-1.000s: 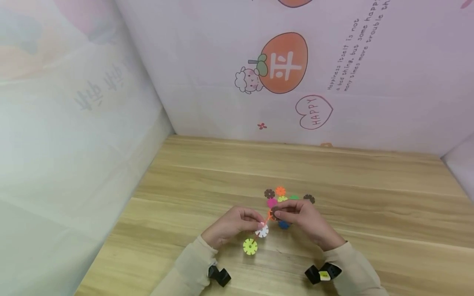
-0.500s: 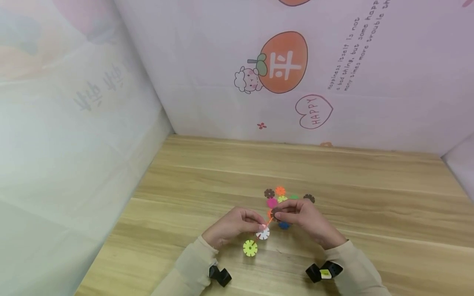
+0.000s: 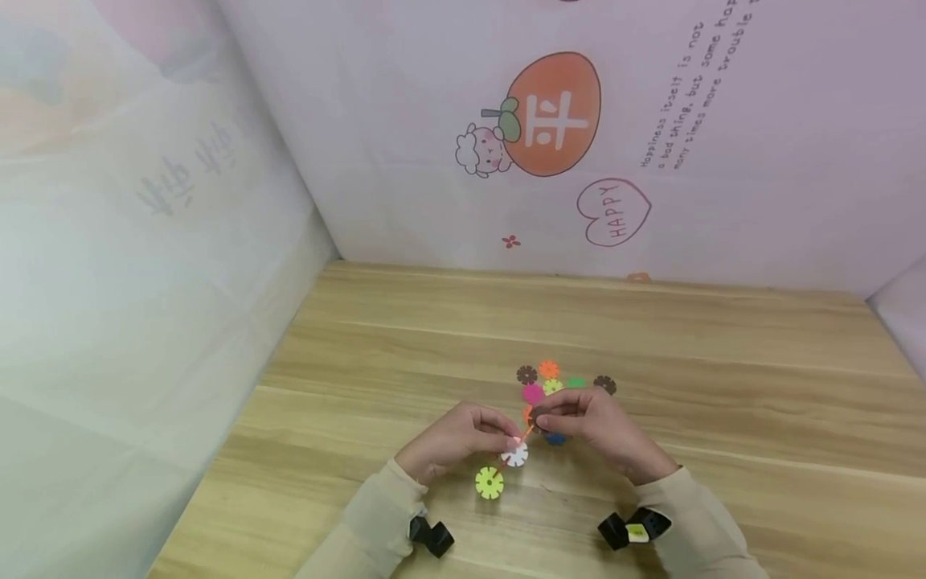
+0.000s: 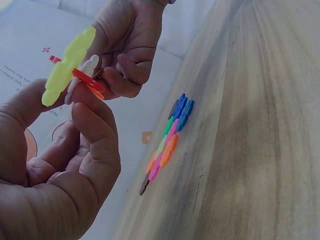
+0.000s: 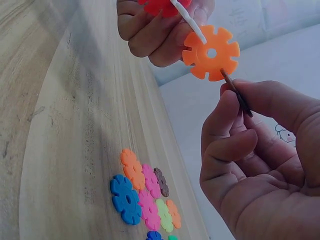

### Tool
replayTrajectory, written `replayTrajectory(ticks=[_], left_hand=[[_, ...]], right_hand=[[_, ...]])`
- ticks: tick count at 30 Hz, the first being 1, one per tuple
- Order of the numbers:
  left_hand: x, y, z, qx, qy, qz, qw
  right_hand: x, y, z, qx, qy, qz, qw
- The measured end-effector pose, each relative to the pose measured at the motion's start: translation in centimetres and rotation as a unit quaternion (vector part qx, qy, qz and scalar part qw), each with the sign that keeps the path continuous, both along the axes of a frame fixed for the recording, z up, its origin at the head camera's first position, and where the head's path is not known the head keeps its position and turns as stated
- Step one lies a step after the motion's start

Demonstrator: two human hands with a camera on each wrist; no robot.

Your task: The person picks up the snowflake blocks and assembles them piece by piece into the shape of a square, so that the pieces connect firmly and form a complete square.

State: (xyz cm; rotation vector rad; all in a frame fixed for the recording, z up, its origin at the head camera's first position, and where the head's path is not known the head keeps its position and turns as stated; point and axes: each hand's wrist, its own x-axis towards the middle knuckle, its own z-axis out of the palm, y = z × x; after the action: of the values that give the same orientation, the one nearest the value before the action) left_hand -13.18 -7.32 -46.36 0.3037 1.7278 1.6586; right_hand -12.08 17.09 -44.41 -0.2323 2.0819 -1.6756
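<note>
I have the right hand (image 3: 602,428) in view, thumb and fingertips pinched on a brown disc (image 5: 242,101), its edge meeting the rim of an orange snowflake disc (image 5: 223,56); how deeply it seats, I can't tell. The left hand (image 3: 454,444) is clamped, as best I can judge, on the white disc (image 3: 517,456) slotted into that orange one, with a red disc (image 5: 160,7) and yellow-green disc (image 4: 67,66) joined on nearer the wrist. This chain spans both hands, above the worktop (image 3: 709,362). Loose discs lie beyond and below the right hand, a blue disc (image 5: 121,194) among them. My worry: little seems to brace the orange one, so a crooked push could twist it loose, or the brown could slip.
</note>
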Motion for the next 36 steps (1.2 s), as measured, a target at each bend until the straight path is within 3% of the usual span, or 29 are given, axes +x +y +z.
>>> replayTrajectory(ticks=[20, 28, 33, 36], left_hand=[[0.4, 0.2, 0.2, -0.002, -0.005, 0.005, 1.0], [0.4, 0.4, 0.3, -0.013, 0.012, -0.022, 0.9996], [0.3, 0.8, 0.3, -0.041, 0.035, -0.008, 0.9985], [0.3, 1.1, 0.4, -0.038, 0.031, 0.004, 0.9988]], right_hand=[[-0.3, -0.4, 0.5, -0.025, -0.028, 0.051, 0.998], [0.0, -0.2, 0.5, -0.035, -0.027, 0.046, 0.998], [0.1, -0.5, 0.1, -0.016, -0.025, 0.052, 0.9982], [0.1, -0.8, 0.0, -0.004, -0.019, 0.049, 0.9986]])
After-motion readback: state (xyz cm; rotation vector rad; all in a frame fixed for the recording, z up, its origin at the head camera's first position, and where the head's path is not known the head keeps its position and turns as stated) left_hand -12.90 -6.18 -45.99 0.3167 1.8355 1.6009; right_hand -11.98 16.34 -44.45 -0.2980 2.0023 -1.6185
